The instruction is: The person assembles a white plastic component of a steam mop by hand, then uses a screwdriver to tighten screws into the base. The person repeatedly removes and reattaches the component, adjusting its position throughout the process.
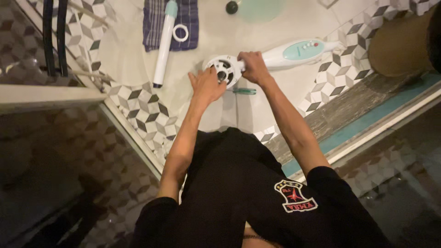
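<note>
Both hands, left (206, 85) and right (252, 66), on white fan motor housing (223, 69) (screwdriver (243, 91) beside)

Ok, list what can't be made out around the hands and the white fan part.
Head view only:
- Round white slotted fan housing: its right edge is covered by the right hand.
- Left hand: fingertips hide the housing's lower rim; grip unclear.
- Green-handled screwdriver: tip hidden under the left wrist.
- Pale green disc: cut off by the top edge.
</note>
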